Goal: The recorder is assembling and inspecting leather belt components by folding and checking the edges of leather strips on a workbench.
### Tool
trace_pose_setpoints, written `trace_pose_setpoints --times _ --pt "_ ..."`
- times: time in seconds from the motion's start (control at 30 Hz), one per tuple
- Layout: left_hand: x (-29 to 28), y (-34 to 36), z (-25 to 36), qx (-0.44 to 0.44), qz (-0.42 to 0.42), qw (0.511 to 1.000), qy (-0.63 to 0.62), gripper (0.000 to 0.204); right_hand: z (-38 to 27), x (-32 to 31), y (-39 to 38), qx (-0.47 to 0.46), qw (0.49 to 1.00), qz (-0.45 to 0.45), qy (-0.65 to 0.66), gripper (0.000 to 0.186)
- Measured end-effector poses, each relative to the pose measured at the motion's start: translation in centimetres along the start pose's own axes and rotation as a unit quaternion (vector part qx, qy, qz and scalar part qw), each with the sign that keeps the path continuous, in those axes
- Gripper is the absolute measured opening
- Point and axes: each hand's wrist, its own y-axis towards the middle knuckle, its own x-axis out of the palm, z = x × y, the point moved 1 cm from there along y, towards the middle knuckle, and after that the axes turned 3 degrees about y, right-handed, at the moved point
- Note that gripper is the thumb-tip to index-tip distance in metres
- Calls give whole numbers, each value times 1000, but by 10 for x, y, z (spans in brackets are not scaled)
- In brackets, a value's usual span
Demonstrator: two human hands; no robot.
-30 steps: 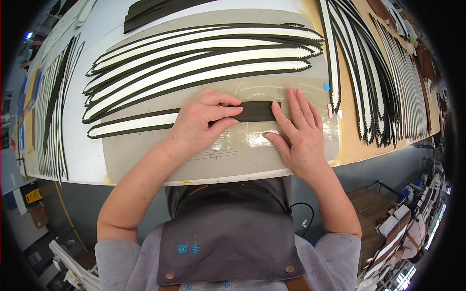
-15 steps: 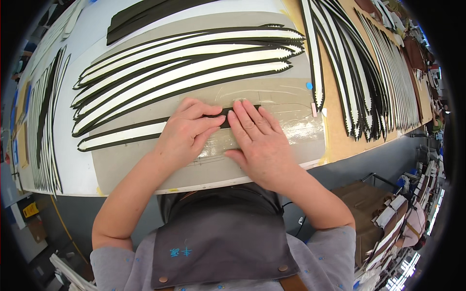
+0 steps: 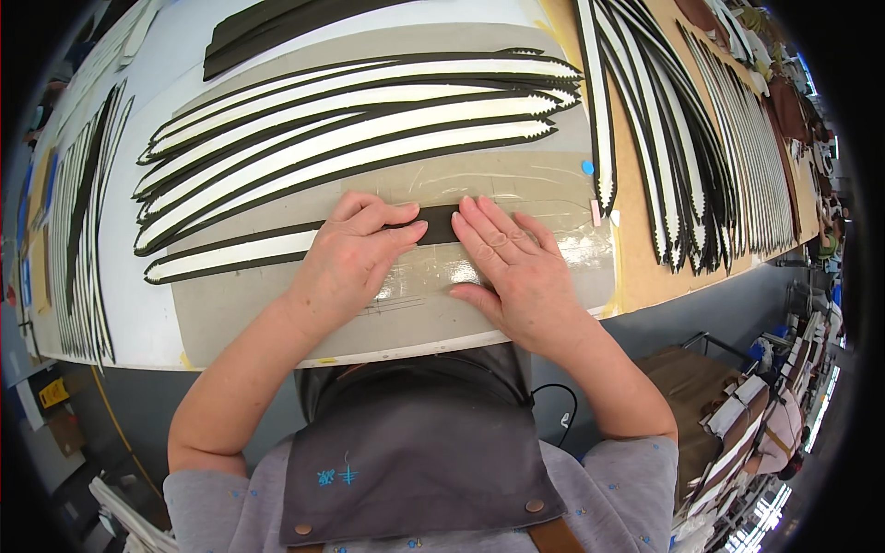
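A long black-edged strip with a white middle [image 3: 235, 257] lies across a clear, shiny sheet on the grey mat [image 3: 240, 323] in front of me. My left hand [image 3: 353, 247] pinches it near its middle, thumb and fingertips pressed together. Right of that pinch the strip shows all black. My right hand [image 3: 518, 263] lies flat on this black stretch with its fingers extended, covering the strip's right end. Beyond both hands rests a row of several similar strips [image 3: 359, 134], black-edged and white, with jagged right ends.
Folded black material [image 3: 286, 32] lies at the table's far side. More strips hang over the brown board [image 3: 636, 230] at right, and thin ones sit at far left [image 3: 88, 249]. A blue dot [image 3: 587, 168] and a small pink piece [image 3: 595, 214] are near the mat's right edge.
My right hand has slid to the right along the strip, baring more of its black surface between the hands. My left hand keeps its pinch in nearly the same place.
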Motion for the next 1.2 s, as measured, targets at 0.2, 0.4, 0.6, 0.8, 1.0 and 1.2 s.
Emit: trace_pose_setpoints --times 0.2,0.4,0.6,0.8,1.0,1.2 --pt "0 5 5 7 -5 999 37 30 8 -1 -3 -6 998 25 49 66" --pt "1 5 7 -14 -12 998 54 28 22 -5 -15 -27 996 54 63 54" --pt "-1 6 10 -16 -3 998 57 29 15 -6 -31 -8 992 108 66 46" --pt "-1 5 8 -16 0 998 60 30 15 -2 -31 2 991 108 81 50" --pt "-2 5 7 -24 6 999 46 29 15 -6 -22 -20 990 111 83 45" --pt "0 4 4 -20 8 1000 12 26 -7 -2 13 -52 993 74 71 49"
